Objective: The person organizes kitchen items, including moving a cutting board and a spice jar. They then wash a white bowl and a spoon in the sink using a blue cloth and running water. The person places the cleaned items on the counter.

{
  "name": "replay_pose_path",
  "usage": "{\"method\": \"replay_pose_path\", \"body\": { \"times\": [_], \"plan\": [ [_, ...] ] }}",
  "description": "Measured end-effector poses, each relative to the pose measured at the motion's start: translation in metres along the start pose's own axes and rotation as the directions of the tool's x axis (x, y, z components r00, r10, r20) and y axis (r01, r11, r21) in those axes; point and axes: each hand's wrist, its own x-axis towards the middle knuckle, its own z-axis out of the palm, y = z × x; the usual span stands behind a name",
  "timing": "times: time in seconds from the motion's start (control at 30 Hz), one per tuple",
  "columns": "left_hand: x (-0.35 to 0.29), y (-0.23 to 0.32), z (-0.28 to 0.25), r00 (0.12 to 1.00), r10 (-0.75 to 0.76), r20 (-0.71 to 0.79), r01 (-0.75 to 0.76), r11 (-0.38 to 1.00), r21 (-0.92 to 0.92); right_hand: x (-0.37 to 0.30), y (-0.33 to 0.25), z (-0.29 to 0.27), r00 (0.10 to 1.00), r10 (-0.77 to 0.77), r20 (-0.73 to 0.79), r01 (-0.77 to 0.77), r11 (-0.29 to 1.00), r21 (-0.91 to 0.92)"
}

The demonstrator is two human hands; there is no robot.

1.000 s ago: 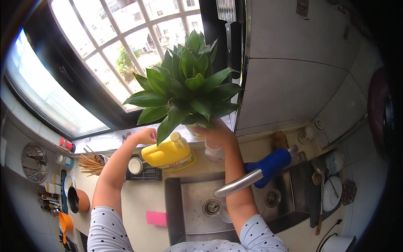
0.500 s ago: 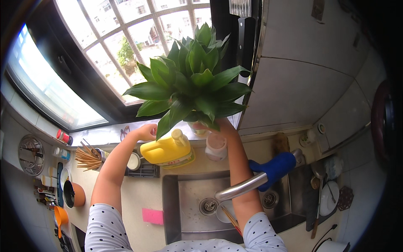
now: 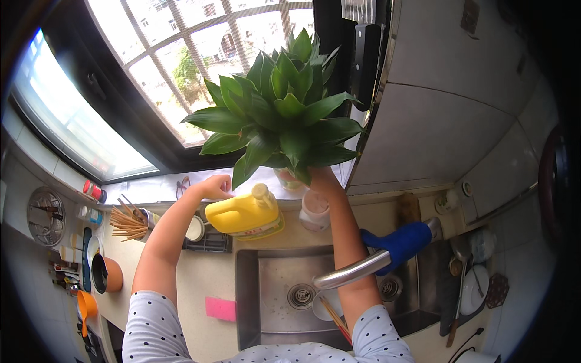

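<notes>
Behind the yellow jug [image 3: 242,213], our leafy plant [image 3: 281,109] has barely shifted this past second, seemingly kept steady. Our right hand [image 3: 322,181] has its fingers round the pot [image 3: 287,179]; our left hand [image 3: 216,186], behind the jug's left end, curls, how tightly we cannot tell.

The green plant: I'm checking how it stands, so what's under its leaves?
Under the leaves, part of a pale container shows, with the right hand at its right. Leaves cover the container's top and part of that hand.
</notes>
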Motion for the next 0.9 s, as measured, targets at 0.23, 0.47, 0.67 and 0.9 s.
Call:
{"method": "replay_pose_path", "body": {
  "times": [0.23, 0.47, 0.67, 0.9],
  "plan": [
    [-0.002, 0.003, 0.000, 1.000, 0.003, -0.003, -0.003, 1.000, -0.013, -0.005, -0.026, -0.010, 0.992, 0.041, 0.123, -0.046, 0.998, 0.040],
    [-0.012, 0.016, -0.008, 0.996, -0.048, -0.076, 0.043, 0.997, -0.069, -0.018, -0.015, -0.012, 0.996, 0.080, 0.041, -0.073, 0.986, -0.147],
    [-0.050, 0.024, -0.008, 0.866, -0.065, -0.496, -0.197, 0.867, -0.458, -0.045, -0.052, -0.007, 0.980, 0.098, -0.170, -0.149, 0.936, -0.320],
    [-0.157, 0.125, -0.012, 0.858, 0.132, -0.497, -0.316, 0.897, -0.308, -0.086, -0.072, 0.011, 0.915, -0.280, -0.292, 0.127, 0.884, -0.450]
  ]
}}
